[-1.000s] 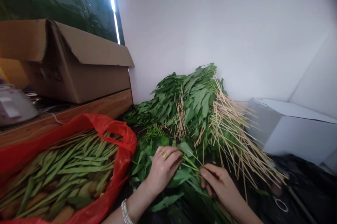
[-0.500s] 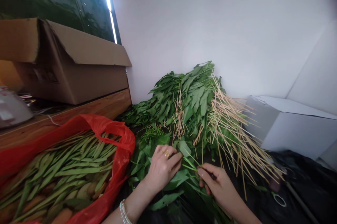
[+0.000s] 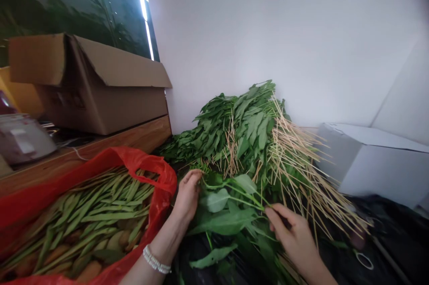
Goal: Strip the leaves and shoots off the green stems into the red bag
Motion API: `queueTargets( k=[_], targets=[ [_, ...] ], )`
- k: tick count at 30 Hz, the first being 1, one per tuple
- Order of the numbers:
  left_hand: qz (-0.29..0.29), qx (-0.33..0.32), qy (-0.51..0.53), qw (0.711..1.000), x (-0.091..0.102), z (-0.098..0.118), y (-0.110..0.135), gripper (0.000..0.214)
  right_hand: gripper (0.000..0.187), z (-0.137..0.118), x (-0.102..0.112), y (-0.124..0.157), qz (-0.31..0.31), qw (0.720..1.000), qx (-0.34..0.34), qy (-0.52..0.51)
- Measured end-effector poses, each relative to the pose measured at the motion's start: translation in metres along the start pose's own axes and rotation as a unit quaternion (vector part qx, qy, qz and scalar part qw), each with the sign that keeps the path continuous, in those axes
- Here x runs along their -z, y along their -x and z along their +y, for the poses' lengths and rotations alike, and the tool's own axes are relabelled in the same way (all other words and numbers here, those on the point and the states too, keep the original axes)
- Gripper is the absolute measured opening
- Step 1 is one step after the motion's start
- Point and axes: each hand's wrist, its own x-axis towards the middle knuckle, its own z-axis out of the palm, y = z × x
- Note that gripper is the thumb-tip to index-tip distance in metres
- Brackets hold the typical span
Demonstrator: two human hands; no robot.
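Leafy stems (image 3: 224, 218), pinched by right hand (image 3: 291, 240), left hand (image 3: 187, 195) just beside

I can read no text, label, brand or number in this view. The printed marks on the side of the cardboard box (image 3: 78, 101) and the white label (image 3: 24, 146) on the grey item at left are too blurred to resolve.

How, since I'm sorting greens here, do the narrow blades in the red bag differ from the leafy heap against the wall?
The narrow blades are long and slim, while the leafy heap has broader, pointed leaves. The blades look paler; the heap is a darker green. The blades lie in a low layer inside the red plastic bag, whereas the heap rises in a tall mound. Thin wooden sticks jut from the heap. Both are green plant material.
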Motion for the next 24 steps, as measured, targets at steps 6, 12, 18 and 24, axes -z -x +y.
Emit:
queueTargets(
  k=[6, 12, 18, 24],
  targets=[
    [-0.021, 0.189, 0.262, 0.946, 0.007, 0.011, -0.008, 0.011, 0.034, -0.001, 0.022, -0.01, 0.129, 0.954, -0.093, -0.253],
    [-0.013, 0.211, 0.282, 0.936, 0.001, 0.01, -0.002, 0.012, 0.029, -0.006, 0.029, -0.015, 0.092, 0.891, -0.16, -0.416],
    [-0.018, 0.227, 0.255, 0.94, 0.002, 0.003, -0.002, 0.012, 0.022, -0.001, 0.032, -0.013, 0.08, 0.882, -0.169, -0.433],
    [-0.02, 0.219, 0.244, 0.945, 0.002, -0.001, -0.002, 0.008, 0.024, -0.011, 0.03, -0.013, 0.081, 0.883, -0.176, -0.428]
  ],
)
